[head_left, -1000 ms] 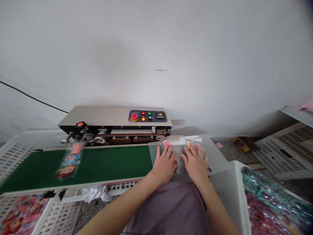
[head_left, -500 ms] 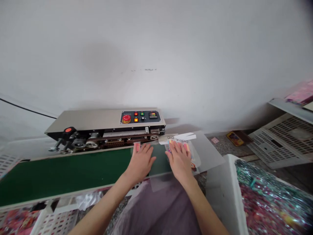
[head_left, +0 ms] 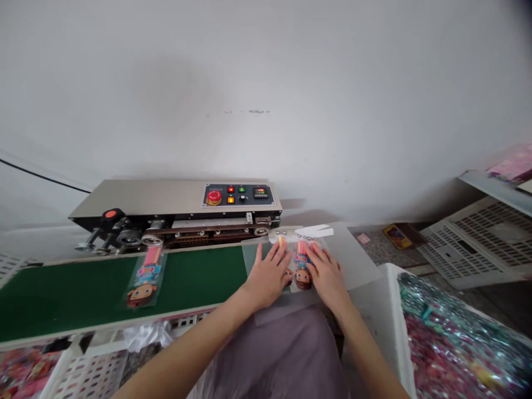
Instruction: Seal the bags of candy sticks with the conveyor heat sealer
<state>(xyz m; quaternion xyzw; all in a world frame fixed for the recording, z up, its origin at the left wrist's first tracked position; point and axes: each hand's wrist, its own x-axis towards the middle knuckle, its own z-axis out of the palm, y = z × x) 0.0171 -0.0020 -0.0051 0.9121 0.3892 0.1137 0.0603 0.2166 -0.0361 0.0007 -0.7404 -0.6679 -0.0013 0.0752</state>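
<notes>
My left hand (head_left: pixel 268 274) lies with fingers spread over a clear packet on the translucent sheet, largely covering it. Beside it, my right hand (head_left: pixel 328 271) rests its outstretched fingers on the right edge of a packet with pink sticks and a brown cartoon face (head_left: pixel 303 277). Another such packet (head_left: pixel 145 277) lies flat on the green conveyor belt (head_left: pixel 195 277), under the rollers at the left end of the sealing machine (head_left: pixel 174 198). White paper strips (head_left: pixel 315 230) sit just behind my hands.
A white foam box (head_left: pixel 394 310) of shiny wrapped items stands at the right. Behind it, a grey plastic crate (head_left: pixel 469 244) leans on the floor. White perforated baskets (head_left: pixel 93 377) are below the belt at the left.
My left hand has moved right, from the belt's end onto the sheet. A packet now shows farther left on the belt. My right hand has shifted slightly right, uncovering a packet.
</notes>
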